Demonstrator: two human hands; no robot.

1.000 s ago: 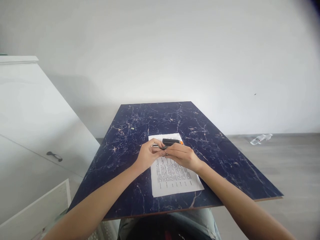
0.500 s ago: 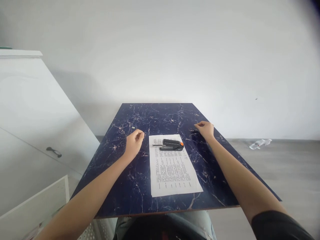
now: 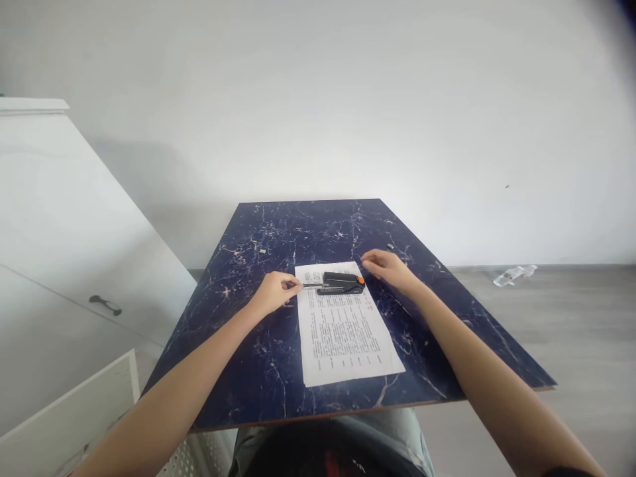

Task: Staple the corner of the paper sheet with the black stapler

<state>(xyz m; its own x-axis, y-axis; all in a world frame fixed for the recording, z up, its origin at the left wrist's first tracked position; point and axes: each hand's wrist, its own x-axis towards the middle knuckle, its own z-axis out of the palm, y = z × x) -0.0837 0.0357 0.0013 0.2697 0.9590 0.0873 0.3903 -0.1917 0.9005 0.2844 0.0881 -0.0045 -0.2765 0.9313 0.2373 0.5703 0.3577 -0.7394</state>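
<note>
A black stapler (image 3: 342, 283) with an orange button lies on printed paper sheets (image 3: 342, 331), its thin metal rod (image 3: 312, 285) drawn out to the left. The fingertips of my left hand (image 3: 277, 291) are pinched together at the rod's outer end. My right hand (image 3: 387, 266) hovers just beyond the stapler's orange end, fingers loosely apart, with nothing visible in them. Behind it, a small dark piece, perhaps staples (image 3: 390, 246), rests on the table. Another small pale piece (image 3: 262, 251) lies at the far left.
The dark blue marbled table (image 3: 308, 225) stands against a white wall (image 3: 318, 99). To the left is a white cabinet (image 3: 44, 199) with a dark handle (image 3: 105, 305). On the floor at right lies a clear plastic object (image 3: 514, 275).
My left hand has moved right to the stapler's rod and pinches it. My right hand has come left toward the stapler, and the small dark piece now lies uncovered on the table.
</note>
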